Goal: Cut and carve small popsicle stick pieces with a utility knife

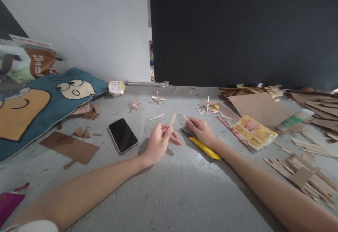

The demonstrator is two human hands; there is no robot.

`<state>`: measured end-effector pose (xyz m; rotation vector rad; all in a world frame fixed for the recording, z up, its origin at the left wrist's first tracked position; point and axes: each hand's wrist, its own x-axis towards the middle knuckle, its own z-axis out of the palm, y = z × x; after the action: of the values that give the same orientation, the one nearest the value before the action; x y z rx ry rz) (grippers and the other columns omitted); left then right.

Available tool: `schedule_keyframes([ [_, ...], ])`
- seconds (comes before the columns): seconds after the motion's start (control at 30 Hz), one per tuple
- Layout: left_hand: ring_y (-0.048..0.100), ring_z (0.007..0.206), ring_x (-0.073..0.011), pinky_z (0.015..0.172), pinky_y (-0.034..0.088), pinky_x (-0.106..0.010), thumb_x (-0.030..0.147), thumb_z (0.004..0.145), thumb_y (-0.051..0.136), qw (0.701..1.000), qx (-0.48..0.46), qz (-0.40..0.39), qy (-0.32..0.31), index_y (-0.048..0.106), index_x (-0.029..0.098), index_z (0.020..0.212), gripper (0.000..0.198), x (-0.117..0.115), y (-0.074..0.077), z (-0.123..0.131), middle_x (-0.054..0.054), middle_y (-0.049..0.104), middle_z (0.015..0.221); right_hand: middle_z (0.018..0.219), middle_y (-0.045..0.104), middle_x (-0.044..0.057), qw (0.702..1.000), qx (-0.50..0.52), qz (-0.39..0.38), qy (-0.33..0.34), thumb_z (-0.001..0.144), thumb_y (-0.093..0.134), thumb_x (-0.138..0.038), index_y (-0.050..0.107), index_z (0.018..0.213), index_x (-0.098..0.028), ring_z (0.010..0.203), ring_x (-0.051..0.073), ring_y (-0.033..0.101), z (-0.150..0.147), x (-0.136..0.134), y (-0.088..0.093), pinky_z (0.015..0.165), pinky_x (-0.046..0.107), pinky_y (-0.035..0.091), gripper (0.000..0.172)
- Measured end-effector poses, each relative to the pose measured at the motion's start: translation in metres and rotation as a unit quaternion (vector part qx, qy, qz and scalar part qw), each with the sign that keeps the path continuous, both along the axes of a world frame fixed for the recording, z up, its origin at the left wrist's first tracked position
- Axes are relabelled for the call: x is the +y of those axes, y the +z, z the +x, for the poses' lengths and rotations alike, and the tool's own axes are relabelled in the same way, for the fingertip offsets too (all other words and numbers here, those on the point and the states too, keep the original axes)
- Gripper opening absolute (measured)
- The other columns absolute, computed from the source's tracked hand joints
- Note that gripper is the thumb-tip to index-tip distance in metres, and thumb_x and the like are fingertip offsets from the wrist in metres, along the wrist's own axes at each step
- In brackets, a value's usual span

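Note:
My left hand (160, 141) pinches a wooden craft stick (172, 120) that points up and away from me. My right hand (201, 130) rests on the grey floor just to the right, fingers curled on another short wooden stick (186, 118). A yellow utility knife (205, 148) lies right beside the right wrist. A black phone (123, 135) lies face up to the left of my left hand.
Small crossed-stick pieces (157, 99) and loose sticks (208, 109) lie farther out. Brown cardboard (260, 108), a yellow packet (254, 132), a white-green glue tube (294, 120) and stick piles (307, 180) fill the right. A teal cushion (39, 101) and cardboard scraps (70, 148) sit left.

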<state>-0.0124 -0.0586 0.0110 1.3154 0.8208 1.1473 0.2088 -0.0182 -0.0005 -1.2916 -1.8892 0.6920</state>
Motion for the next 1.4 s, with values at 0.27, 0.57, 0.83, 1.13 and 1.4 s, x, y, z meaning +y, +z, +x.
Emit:
schedule_keyframes([
  [0.27,0.075,0.053,-0.0185,0.057,0.057,-0.028,0.058,0.097,0.063,0.999,0.013,0.017,0.035,0.045,0.02,0.118,0.047,0.012,0.004,-0.007,0.005,0.068,0.072,0.071,0.048,-0.005,0.998,0.049,-0.016,0.03,0.102,0.042,-0.044,0.052,0.115,-0.021,0.066,0.017,0.046,-0.001,0.0,-0.005,0.066,0.028,0.038,0.028],
  [0.57,0.072,0.05,-0.0177,0.055,0.054,-0.028,0.064,0.095,0.06,0.996,0.05,-0.012,0.066,0.045,0.022,0.095,0.045,0.017,0.0,-0.009,0.002,0.07,0.071,0.065,0.055,-0.006,0.997,0.072,0.0,0.039,0.104,0.042,-0.052,0.049,0.106,-0.025,0.059,0.016,0.051,-0.005,0.002,-0.004,0.062,0.028,0.041,0.028],
  [0.83,0.07,0.046,-0.0163,0.05,0.051,-0.025,0.063,0.095,0.061,0.997,0.062,0.003,0.05,0.045,0.022,0.101,0.044,0.015,0.005,-0.009,0.005,0.068,0.065,0.062,0.061,-0.005,0.996,0.08,0.008,0.034,0.103,0.045,-0.06,0.053,0.099,-0.025,0.056,0.015,0.055,-0.007,0.002,-0.003,0.061,0.027,0.044,0.036],
  [1.13,0.037,0.024,-0.0064,0.03,0.021,-0.018,0.058,0.097,0.058,0.977,0.188,-0.027,0.098,0.037,0.024,0.07,0.049,0.021,0.008,-0.015,0.009,0.048,0.038,0.061,0.062,-0.001,0.997,0.038,0.055,0.023,0.098,0.057,-0.062,0.069,0.078,-0.021,0.054,0.013,0.049,-0.005,0.0,-0.001,0.054,0.026,0.037,0.047],
  [1.4,0.041,0.029,-0.0069,0.034,0.029,-0.019,0.06,0.094,0.063,0.985,0.146,-0.027,0.09,0.043,0.024,0.074,0.046,0.031,0.006,-0.019,0.008,0.052,0.044,0.063,0.061,0.0,0.997,0.026,0.062,0.03,0.101,0.052,-0.057,0.073,0.081,-0.021,0.057,0.014,0.048,-0.002,0.004,-0.007,0.056,0.026,0.038,0.046],
])
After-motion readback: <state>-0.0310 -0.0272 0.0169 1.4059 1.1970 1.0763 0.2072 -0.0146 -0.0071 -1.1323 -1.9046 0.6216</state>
